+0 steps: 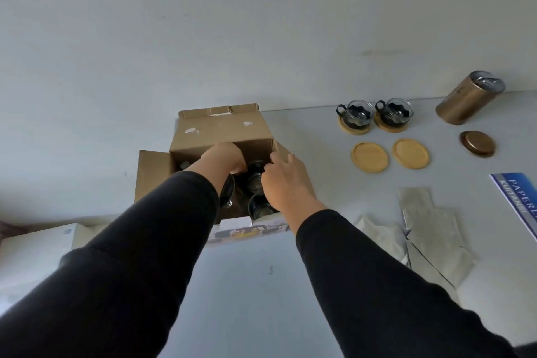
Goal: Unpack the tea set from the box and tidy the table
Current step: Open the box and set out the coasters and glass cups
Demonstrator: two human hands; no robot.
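Observation:
An open cardboard box (220, 128) stands on the grey table against the wall. Both my hands reach into it. My left hand (223, 158) curls down inside near the back, its fingertips hidden. My right hand (286, 180) has its fingers closed around a dark glass cup (255, 176) in the box. Another glass cup (258, 208) sits nearer the front wall. Two glass cups (356, 116) (393, 113) with black handles stand on wooden coasters at the back right. Two bare wooden coasters (369, 156) (410, 153) lie in front of them.
A gold tin (467, 99) stands at the far right with its lid (476, 143) lying beside it. Silver foil pouches (427, 229) lie at the right front. A blue and white paper pack (520, 203) is at the right edge. A white box (37, 244) sits left.

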